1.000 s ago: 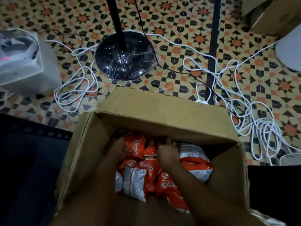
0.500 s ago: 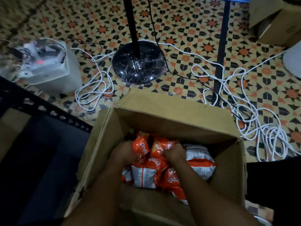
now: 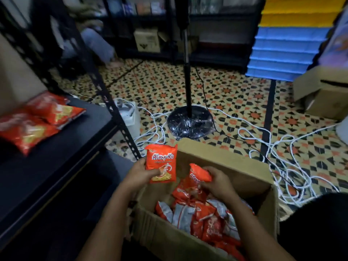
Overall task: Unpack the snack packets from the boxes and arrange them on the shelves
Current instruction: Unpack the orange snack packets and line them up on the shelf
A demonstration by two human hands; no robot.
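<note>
An open cardboard box stands on the floor in front of me, holding several orange and white snack packets. My left hand grips one orange packet upright above the box's left edge. My right hand holds a second orange packet just above the pile inside the box. To the left a dark metal shelf carries two red snack packets lying flat.
A black fan stand rises beyond the box on the patterned tile floor. White cables tangle at the right. Another cardboard box and stacked blue and yellow trays stand at the back right. A small white device sits beside the shelf post.
Both hands have come up out of the pile, each with an orange packet. My view has lifted from the floor to the room and the shelf at left.
</note>
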